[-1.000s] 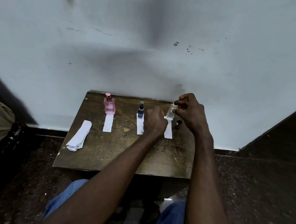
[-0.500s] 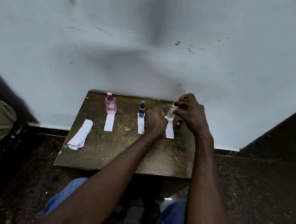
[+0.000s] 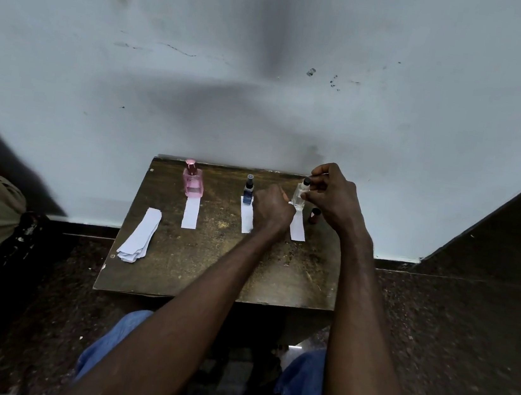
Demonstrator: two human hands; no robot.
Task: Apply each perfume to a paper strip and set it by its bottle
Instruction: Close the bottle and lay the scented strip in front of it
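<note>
- A pile of spare paper strips (image 3: 139,236) lay at the left of the brown table (image 3: 209,276), out of the way and ready to use.
- The pink bottle (image 3: 193,179) stood at the back, near the wall. A white strip (image 3: 191,213) lay just in front of it, so you could tell which smell was on it.
- The blue bottle (image 3: 248,190) stood in the middle, with its own strip (image 3: 245,220) in front of it. These two looked done.
- The left hand (image 3: 272,210) was curled up between the blue bottle and the clear one. It sat over the top end of the last strip (image 3: 298,228), most likely to keep the paper under the spray. Its fingertips were hidden, so I cannot tell if it pinched the paper.
- The clear bottle (image 3: 300,196) was at the right of the row, upright and close to that strip.
- The right hand (image 3: 332,197) gripped the clear bottle, thumb on its side and a finger bent over the black top, as if ready to press.
- A small brown cap (image 3: 314,215) stood just right of the strip, likely taken off so the spray could come out.
</note>
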